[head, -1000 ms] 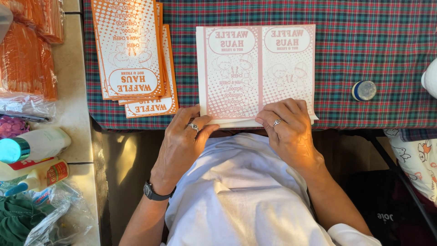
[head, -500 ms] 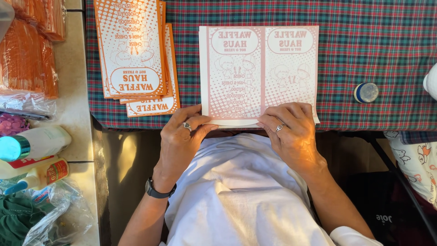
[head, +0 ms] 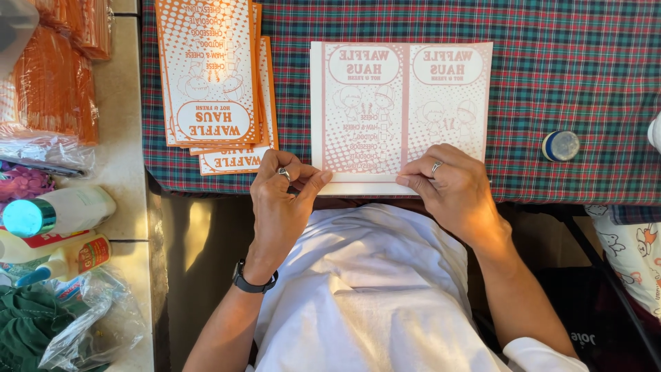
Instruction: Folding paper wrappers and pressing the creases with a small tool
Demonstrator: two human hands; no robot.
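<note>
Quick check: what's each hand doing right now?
Left hand: pinching the near left corner of the pink sheet.
Right hand: fingers flat on the sheet's near edge, pressing, not gripping.

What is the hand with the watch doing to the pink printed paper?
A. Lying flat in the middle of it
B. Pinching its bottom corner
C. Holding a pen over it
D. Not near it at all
B: the left hand, watch on its wrist, pinches the near left corner of the pink printed sheet, while the right hand presses the near edge.
</note>
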